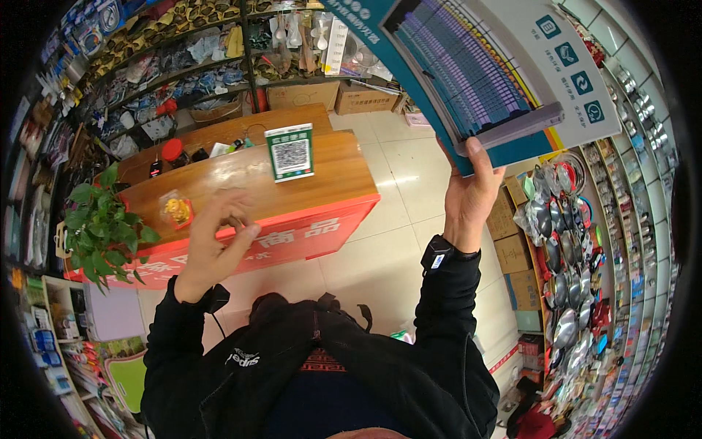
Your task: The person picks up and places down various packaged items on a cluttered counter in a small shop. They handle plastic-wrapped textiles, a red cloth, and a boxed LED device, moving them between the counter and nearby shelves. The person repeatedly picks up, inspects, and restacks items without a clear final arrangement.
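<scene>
My right hand (473,192) is raised and grips the lower corner of a teal and white printed box (595,123), with the thumb on its front face. The box's front pictures what looks like an electric insect-killer lamp with a purple-lit grid. Its upper part runs out of view at the top. My left hand (222,238) hovers by the front edge of a wooden counter (340,170), blurred, its fingers curved and apart from the thumb, with nothing in it. Close to that hand, a gold figurine (177,209) in clear packaging sits on the counter.
On the counter stand a printed code sign (290,153), a red-lidded jar (174,152) and a leafy potted plant (104,230). Shelves of goods (164,71) line the back. To the right are cardboard boxes (502,247) and frying pans (565,258).
</scene>
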Available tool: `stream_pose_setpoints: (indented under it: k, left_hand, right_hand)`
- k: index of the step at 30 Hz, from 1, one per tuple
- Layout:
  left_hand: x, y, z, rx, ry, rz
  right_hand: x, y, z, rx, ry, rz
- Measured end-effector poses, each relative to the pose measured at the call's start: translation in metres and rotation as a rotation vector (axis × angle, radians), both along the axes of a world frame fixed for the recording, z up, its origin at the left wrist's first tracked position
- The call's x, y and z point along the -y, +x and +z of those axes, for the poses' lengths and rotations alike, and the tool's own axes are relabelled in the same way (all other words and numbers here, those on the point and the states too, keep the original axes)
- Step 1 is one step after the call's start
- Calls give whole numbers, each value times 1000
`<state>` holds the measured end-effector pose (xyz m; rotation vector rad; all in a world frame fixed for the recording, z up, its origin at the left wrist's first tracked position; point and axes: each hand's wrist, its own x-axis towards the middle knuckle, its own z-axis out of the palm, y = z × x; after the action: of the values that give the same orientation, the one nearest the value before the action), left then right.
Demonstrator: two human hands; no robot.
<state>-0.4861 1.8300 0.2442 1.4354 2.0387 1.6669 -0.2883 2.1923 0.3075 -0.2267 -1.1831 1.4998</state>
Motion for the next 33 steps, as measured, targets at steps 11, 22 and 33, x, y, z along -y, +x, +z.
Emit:
stream_pose_setpoints:
  k: [11, 22, 33]
  left_hand:
    - [-221, 14, -61, 68, -9, -120]
    - [-430, 2, -48, 226, -9, -202]
    - [-611, -15, -80, 454, 93, 58]
  right_hand:
    - [-190, -22, 8, -86, -112, 6]
    - [-407, -106, 82, -91, -2, 84]
    - [-640, -219, 176, -175, 203, 264]
